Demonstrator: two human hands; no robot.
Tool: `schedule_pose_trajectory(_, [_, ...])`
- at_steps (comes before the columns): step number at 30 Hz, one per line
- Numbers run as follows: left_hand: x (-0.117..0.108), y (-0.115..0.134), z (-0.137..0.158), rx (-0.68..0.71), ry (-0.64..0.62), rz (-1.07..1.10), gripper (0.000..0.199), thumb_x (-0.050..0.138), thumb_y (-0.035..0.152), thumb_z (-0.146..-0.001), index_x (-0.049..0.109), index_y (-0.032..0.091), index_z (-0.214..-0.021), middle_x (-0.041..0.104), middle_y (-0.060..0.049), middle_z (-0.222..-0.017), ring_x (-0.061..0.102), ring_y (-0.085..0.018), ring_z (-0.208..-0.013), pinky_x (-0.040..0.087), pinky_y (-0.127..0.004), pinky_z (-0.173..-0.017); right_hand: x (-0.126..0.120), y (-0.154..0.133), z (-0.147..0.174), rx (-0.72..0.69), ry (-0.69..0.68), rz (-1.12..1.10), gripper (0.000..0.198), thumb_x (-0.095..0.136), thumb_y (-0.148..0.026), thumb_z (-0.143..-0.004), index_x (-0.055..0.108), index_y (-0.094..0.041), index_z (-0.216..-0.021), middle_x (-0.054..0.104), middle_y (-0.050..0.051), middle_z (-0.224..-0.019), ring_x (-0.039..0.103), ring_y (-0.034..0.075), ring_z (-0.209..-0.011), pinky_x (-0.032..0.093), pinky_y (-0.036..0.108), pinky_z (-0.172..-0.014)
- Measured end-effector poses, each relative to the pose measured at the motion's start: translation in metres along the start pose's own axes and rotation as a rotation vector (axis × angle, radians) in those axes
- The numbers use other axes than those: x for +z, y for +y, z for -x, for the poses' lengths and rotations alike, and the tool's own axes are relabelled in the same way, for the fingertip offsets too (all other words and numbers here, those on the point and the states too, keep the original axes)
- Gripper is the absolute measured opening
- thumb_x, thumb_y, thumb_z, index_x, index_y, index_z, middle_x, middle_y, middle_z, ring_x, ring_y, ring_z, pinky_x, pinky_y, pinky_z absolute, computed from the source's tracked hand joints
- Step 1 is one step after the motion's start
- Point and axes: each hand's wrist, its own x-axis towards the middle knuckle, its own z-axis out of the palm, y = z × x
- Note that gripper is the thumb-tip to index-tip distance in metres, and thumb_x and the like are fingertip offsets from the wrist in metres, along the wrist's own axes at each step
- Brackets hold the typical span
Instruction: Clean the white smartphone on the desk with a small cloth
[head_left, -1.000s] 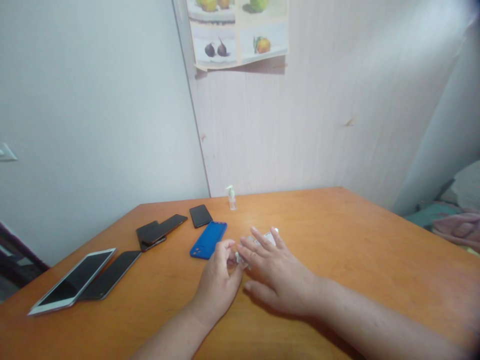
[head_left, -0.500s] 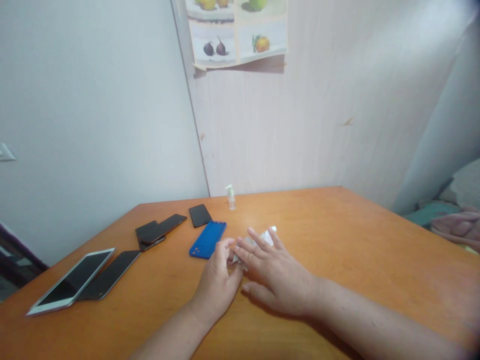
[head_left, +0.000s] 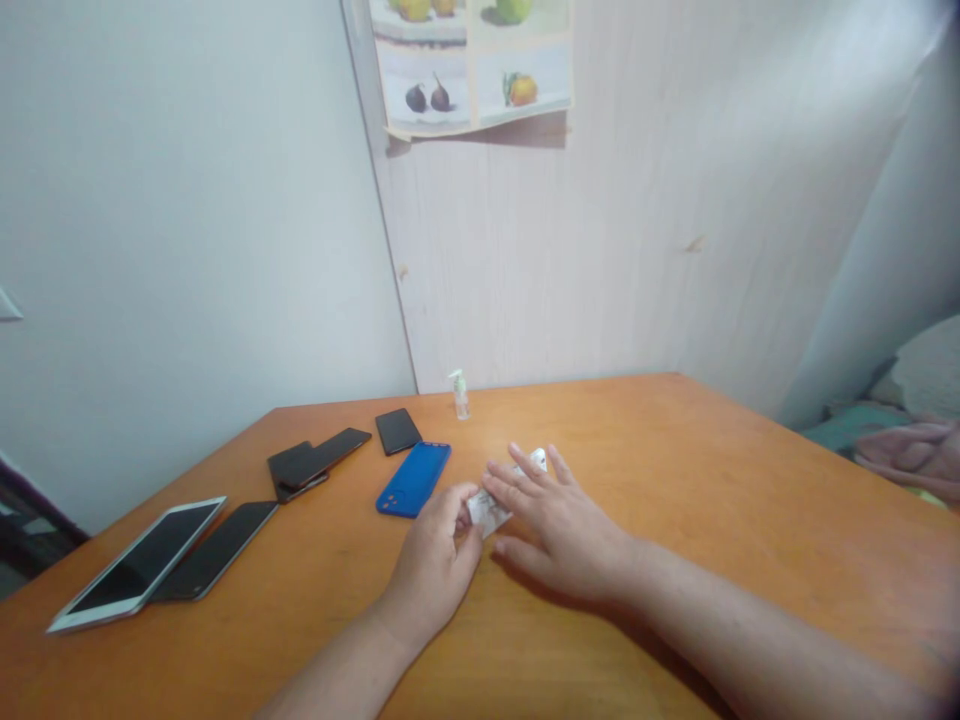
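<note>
One white item: my left fingers are pinching its near end, its length running forward-right beneath my spread right fingers.

Head camera facing across the table

A head-worn camera is looking forward and down from the person's side, sitting above and behind the left hand and the right hand. It is viewing both from close by, taking in the table's far edge and the pale wall beyond.

Phone case left of packet, bottle behind
</note>
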Motion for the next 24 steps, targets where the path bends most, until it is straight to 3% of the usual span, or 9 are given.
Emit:
schedule_pose_trajectory(5, [-0.001,0.001,-0.001,-0.009,-0.003,-0.025,0.033,0.056,0.013,-0.085,0.057,0.022,-0.117,0.064,-0.004,-0.1,0.061,-0.02,-0.09,0.049,-0.033,-0.081,-0.002,0.023,-0.006,0.257,0.067,0.06,0.065,0.048,-0.045,-0.092,0.04,-0.017,-0.15,0.034,0.011,-0.158,0.013,0.036,-0.149,-0.003,0.07,-0.114])
schedule_pose_trajectory(7, [-0.001,0.001,-0.001,-0.001,-0.01,-0.027,0.033,0.056,0.013,-0.086,0.056,0.023,-0.118,0.064,-0.004,-0.1,0.06,-0.019,-0.09,0.049,-0.033,-0.082,-0.001,0.02,-0.005,0.232,0.074,0.061,0.065,0.049,-0.045,-0.091,0.041,-0.017,-0.149,0.034,0.011,-0.158,0.013,0.035,-0.15,-0.003,0.068,-0.115])
schedule_pose_trajectory(12, [-0.001,0.0,-0.001,0.037,-0.009,-0.017,0.032,0.057,0.015,-0.086,0.056,0.024,-0.117,0.065,-0.005,-0.1,0.061,-0.02,-0.09,0.049,-0.033,-0.082,0.004,0.001,0.0,-0.005,0.023,0.006,0.067,0.053,-0.043,-0.09,0.036,-0.023,-0.152,0.035,0.006,-0.158,0.015,0.03,-0.15,-0.005,0.06,-0.119])
schedule_pose_trajectory(19, [0.0,-0.002,-0.001,-0.005,-0.018,-0.022,0.035,0.056,0.014,-0.086,0.056,0.023,-0.119,0.064,-0.005,-0.104,0.061,-0.02,-0.093,0.049,-0.034,-0.084,0.003,0.027,-0.006,0.264,0.093,0.086,0.067,0.048,-0.043,-0.091,0.038,-0.015,-0.151,0.033,0.013,-0.158,0.013,0.035,-0.15,-0.005,0.068,-0.114])
schedule_pose_trajectory(24, [-0.001,-0.002,-0.001,0.007,-0.036,-0.012,0.035,0.055,0.013,-0.087,0.055,0.024,-0.12,0.064,-0.004,-0.103,0.06,-0.02,-0.093,0.048,-0.034,-0.084,0.01,0.011,-0.002,0.069,0.052,0.059,0.068,0.048,-0.039,-0.09,0.032,-0.019,-0.154,0.027,0.008,-0.161,0.012,0.028,-0.151,-0.007,0.058,-0.119])
